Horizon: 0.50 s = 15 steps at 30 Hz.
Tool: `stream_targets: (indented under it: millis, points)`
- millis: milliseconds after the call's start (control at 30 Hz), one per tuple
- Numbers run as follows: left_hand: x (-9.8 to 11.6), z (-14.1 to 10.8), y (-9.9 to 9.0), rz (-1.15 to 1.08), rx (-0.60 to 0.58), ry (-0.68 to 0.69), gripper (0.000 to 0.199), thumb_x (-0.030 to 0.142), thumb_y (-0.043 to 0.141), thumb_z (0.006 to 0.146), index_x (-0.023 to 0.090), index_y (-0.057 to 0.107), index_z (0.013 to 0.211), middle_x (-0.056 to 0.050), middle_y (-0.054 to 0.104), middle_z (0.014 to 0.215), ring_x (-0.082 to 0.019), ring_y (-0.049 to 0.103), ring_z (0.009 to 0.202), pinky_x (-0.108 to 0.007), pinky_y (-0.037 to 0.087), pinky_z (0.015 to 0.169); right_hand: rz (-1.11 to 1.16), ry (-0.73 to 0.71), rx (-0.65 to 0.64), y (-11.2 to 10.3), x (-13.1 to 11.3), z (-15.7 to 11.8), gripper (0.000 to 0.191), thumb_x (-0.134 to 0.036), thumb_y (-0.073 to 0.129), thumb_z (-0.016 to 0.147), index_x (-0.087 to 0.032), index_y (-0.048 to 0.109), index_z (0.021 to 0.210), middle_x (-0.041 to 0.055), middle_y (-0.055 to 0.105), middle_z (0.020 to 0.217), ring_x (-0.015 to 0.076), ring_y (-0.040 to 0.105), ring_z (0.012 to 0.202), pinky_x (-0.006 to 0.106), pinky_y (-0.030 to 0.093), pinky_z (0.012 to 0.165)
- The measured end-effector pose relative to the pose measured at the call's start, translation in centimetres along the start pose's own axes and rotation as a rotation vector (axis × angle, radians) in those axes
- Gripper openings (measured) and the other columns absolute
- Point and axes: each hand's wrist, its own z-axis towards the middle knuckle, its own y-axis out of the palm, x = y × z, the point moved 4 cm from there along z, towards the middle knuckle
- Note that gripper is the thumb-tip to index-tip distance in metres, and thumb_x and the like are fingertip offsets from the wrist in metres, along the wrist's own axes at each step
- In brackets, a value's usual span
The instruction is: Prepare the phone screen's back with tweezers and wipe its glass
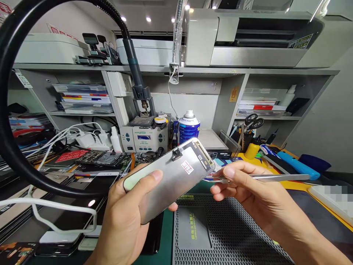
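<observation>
My left hand (124, 209) is closed around the lower part of a phone screen (168, 184), thumb on its silvery back. The screen is tilted, its upper end pointing right. On that back are a small white label with red marks (187, 167), a short black flex connector (176, 154) and a dark strip along the top edge. In my right hand (242, 184), steel tweezers (278, 177) are pinched between thumb and fingers. Their handle end points right, and the tip side lies close to the screen's upper corner; whether it touches I cannot tell.
Below the hands lies a dark perforated mat (226, 228). A black hose (8, 147) arches over the left side, above phones and white cables. Behind stand a hot-air station (145, 138) and a blue spray can (189, 127). Blue-handled tools (298, 162) lie at right.
</observation>
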Motion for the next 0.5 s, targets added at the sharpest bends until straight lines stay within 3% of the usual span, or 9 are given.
stream_targets:
  millis: [167, 333, 500]
  points:
    - [-0.03, 0.16, -0.04, -0.001, 0.018, 0.034, 0.015, 0.027, 0.077, 0.072, 0.017, 0.076, 0.084, -0.006, 0.07, 0.09, -0.023, 0.064, 0.071, -0.029, 0.059, 0.045, -0.003, -0.008, -0.009, -0.05, 0.13, 0.02, 0.016, -0.031, 0.078, 0.081, -0.016, 0.075, 0.079, 0.0079, 0.073, 0.085, 0.0231, 0.074, 0.071, 0.032, 0.061, 0.067]
    - [-0.18, 0.31, 0.04, -0.01, 0.006, 0.052, 0.02, 0.029, 0.075, 0.074, 0.014, 0.077, 0.087, -0.006, 0.066, 0.076, -0.023, 0.063, 0.069, -0.03, 0.058, 0.044, -0.003, -0.013, -0.017, -0.08, 0.26, 0.04, 0.015, -0.03, 0.076, 0.083, -0.015, 0.075, 0.08, 0.0081, 0.073, 0.086, 0.0228, 0.073, 0.071, 0.031, 0.061, 0.067]
    - [0.0, 0.32, 0.06, -0.011, 0.006, 0.054, 0.017, 0.028, 0.074, 0.075, 0.016, 0.077, 0.087, -0.006, 0.066, 0.077, -0.024, 0.063, 0.07, -0.03, 0.058, 0.044, 0.001, -0.01, -0.018, -0.01, 0.27, 0.17, 0.015, -0.03, 0.075, 0.083, -0.016, 0.075, 0.08, 0.0071, 0.073, 0.085, 0.0225, 0.073, 0.071, 0.031, 0.061, 0.066]
